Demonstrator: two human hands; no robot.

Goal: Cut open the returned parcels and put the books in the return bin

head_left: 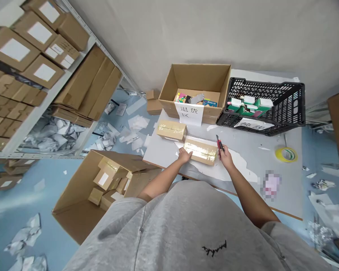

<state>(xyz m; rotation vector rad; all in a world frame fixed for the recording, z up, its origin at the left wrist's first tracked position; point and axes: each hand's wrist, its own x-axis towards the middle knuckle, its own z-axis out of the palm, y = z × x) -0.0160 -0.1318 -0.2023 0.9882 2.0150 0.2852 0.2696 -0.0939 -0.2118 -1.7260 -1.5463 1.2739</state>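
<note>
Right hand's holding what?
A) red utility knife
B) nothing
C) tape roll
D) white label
A. The right hand grips the red utility knife just beside the taped box.

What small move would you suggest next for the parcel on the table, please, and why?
I'd probably lower the red utility knife in the right hand to the shiny tape on the cardboard box and start a shallow cut. The left hand is steadying the box, and the tape looks uncut.
</note>
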